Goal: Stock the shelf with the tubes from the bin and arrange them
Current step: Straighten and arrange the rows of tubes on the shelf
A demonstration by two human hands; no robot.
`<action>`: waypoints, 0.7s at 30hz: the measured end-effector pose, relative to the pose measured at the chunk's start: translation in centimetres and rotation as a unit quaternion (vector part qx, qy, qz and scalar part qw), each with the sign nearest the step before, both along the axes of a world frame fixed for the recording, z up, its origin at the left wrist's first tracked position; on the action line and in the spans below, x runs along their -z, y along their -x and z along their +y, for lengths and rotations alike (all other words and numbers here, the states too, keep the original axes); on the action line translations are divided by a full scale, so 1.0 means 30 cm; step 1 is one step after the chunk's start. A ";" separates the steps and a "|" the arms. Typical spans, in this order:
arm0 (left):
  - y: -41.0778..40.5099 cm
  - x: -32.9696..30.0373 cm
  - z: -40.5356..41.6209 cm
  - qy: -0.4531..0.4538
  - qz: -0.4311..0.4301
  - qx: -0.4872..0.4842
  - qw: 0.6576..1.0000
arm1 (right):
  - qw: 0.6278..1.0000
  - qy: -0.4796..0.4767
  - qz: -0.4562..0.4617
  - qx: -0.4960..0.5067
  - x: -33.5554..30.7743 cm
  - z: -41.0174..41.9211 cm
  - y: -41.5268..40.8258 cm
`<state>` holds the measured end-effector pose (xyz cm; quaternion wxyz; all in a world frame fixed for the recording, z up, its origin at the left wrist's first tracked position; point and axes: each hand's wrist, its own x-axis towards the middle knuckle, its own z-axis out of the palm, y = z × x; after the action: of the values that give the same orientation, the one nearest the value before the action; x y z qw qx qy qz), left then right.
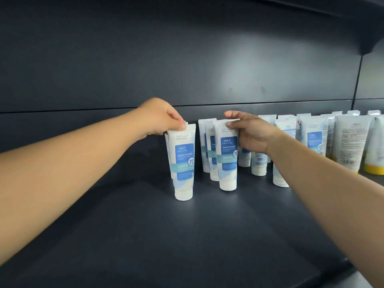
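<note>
Fingers (pixel 182 124) of our left hand (pixel 160 119) pinch one tube (pixel 184 163); our right hand (pixel 252 132) grips another (pixel 227 154). Beyond them many tubes stand on the shelf (pixel 145 235); straightening remains, we judge.

We can read "Oil Control" in script near the top of the front left tube (pixel 184 161), with "LAO LI SHI" on its blue label and a large "控" in a white circle. The neighbouring tube (pixel 227 156) shows the same "LAO LI SHI" and "控". Smaller print stays illegible.
</note>
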<state>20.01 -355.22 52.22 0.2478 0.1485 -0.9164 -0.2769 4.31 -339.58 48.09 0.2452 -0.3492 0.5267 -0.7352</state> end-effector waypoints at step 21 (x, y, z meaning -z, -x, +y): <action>-0.011 -0.021 0.005 0.066 -0.002 -0.008 0.998 | 0.993 -0.014 0.095 0.071 -0.026 0.053 -0.002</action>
<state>20.35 -355.09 52.86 0.2576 0.1394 -0.9319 -0.2141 4.37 -337.99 48.86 0.1468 -0.3755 0.5814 -0.7067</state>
